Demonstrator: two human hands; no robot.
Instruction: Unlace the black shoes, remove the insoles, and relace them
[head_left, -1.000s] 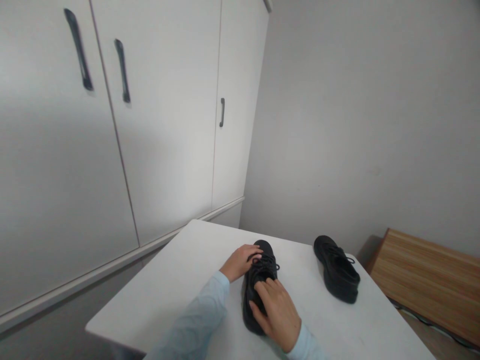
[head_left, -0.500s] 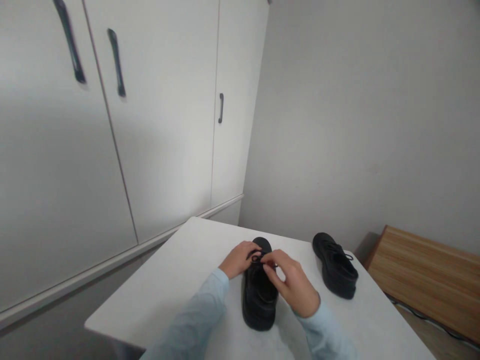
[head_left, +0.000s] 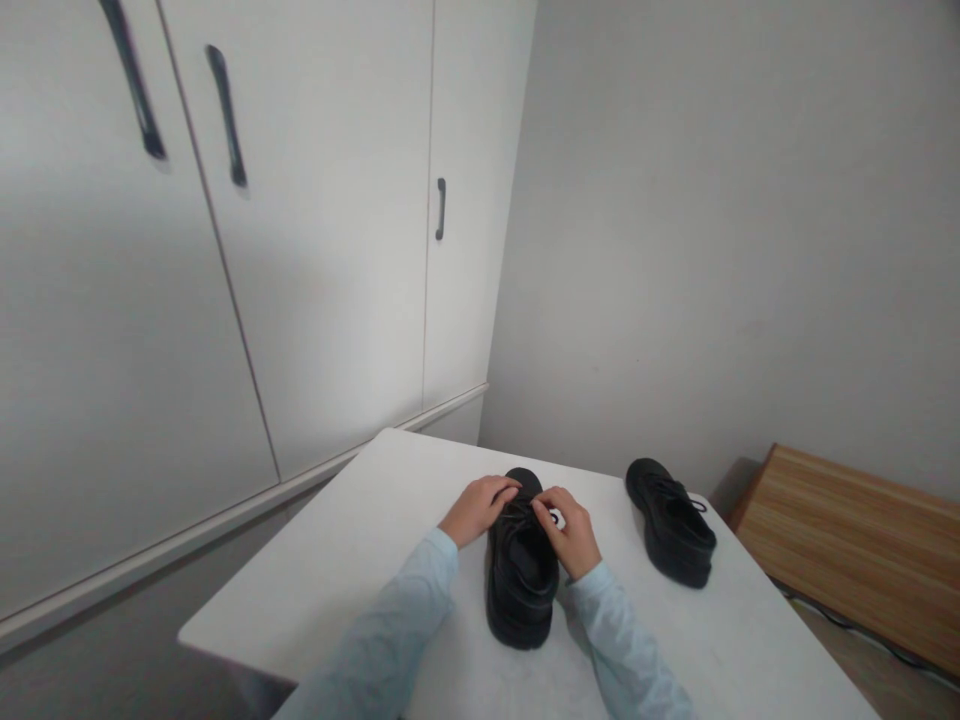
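A black lace-up shoe (head_left: 523, 600) stands on the white table with its toe pointing away from me and its heel nearest. Over its lacing, my left hand (head_left: 480, 508) comes in from the left, thumb and fingers pinched on the shoelace (head_left: 516, 509). From the right, my right hand (head_left: 571, 532) pinches the lace too, and a small dark loop shows beside its fingers. The fingertips partly cover the lace and the knot area. A second black shoe (head_left: 675, 545), its laces tied in a bow, sits farther right, apart from both hands.
The white table (head_left: 315, 590) ends at a rounded left corner and a far edge near the wall. White cabinets (head_left: 337, 250) with dark handles rise at the left. A wood-grain board or furniture top (head_left: 855, 540) lies beyond the right edge, with a dark cable (head_left: 847, 630) below it.
My right hand has moved slightly left and away from me, lower over the lacing. My left hand has shifted a little toward the toe. The shoes have stayed in place.
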